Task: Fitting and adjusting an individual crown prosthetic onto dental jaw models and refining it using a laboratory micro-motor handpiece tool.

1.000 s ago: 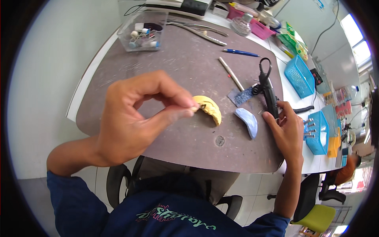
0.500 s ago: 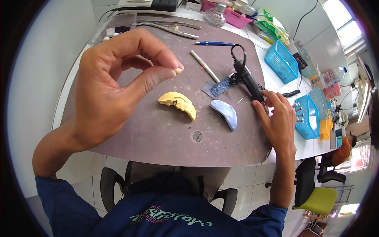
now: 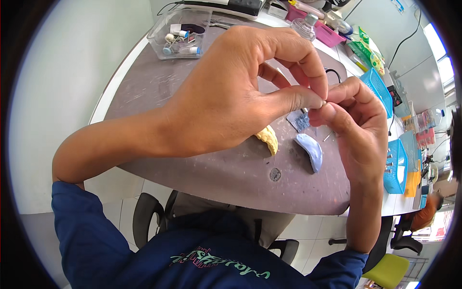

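Head camera: the left hand has its thumb and forefinger pinched together on a small pale piece, mostly hidden, of which only a speck shows at the fingertips. The right hand meets it there, thumb and fingers bunched against the same spot; whether they also grip the piece cannot be told. Both hands are raised over the right part of the brown-grey tabletop. Below the left hand and partly covered by it lies a yellow cast, curved and ridged. Near it to the right is a pale blue cast, a smooth crescent, with a flat blue-grey scrap just above and a thin metal pin between it and the right hand. Nearer the front edge sits a round grey spot. At the far left stands a clear plastic box with small white and blue-ended bits inside; across the back are a glass bottle and a pink tray. Along the right side are two blue baskets, and beyond them a person in orange.
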